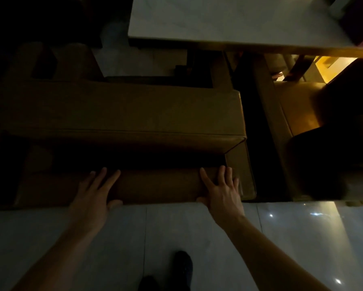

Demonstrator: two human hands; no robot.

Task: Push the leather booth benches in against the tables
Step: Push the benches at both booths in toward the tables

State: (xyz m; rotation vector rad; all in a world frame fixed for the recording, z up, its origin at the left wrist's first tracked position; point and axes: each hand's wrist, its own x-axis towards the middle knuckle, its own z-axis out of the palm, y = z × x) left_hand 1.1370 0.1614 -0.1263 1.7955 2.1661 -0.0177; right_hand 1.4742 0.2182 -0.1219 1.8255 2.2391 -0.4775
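Observation:
A tan leather booth bench (121, 110) fills the middle of the dim head view, its backrest top (157, 183) nearest me. My left hand (96, 190) and my right hand (220, 187) both lie flat on that backrest top, fingers spread forward and thumbs hooked over its near edge. The right hand is close to the bench's right end. A pale stone-topped table (229, 19) stands beyond the bench seat at the top of the view, with a strip of floor visible between them.
A second leather bench (292, 108) sits to the right across a dark gap, with a dark shape on its seat. Glossy pale floor tiles (281, 238) lie under me. My dark shoe (182, 267) is at the bottom centre. The far left is very dark.

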